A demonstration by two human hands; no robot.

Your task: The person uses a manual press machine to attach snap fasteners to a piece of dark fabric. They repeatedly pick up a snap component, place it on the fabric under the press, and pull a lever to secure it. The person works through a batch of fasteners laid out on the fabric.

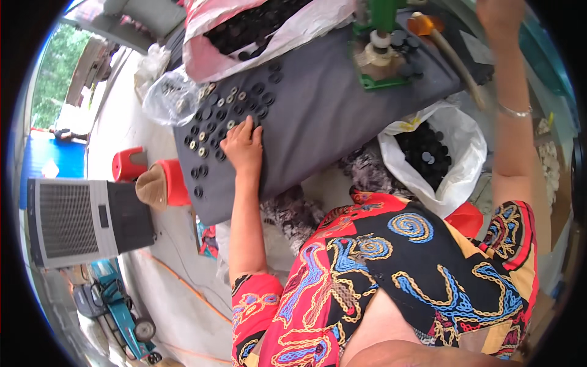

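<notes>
My left hand (242, 148) rests palm down at the left part of the grey-covered table (306, 128), its index finger and thumb apart. Under and around its fingertips lie loose black round caps (211, 127), some with pale metal ring-shaped centres. Nothing shows gripped in that hand. My right hand (500, 18) is raised at the top right edge, where the picture cuts off its fingers; what it touches is out of sight. Left of it, on the table, stands a green hand press (374, 67) with a pale metal fitting and several dark discs beside its base.
A large white-and-pink sack (195, 58) of black caps lies at the table's back. Beside it is a clear plastic bag (165, 101). A white sack (468, 177) of black discs stands right. A wooden-handled hammer (455, 58) lies near the press. Red stools (177, 182) and an air cooler (76, 220) stand left.
</notes>
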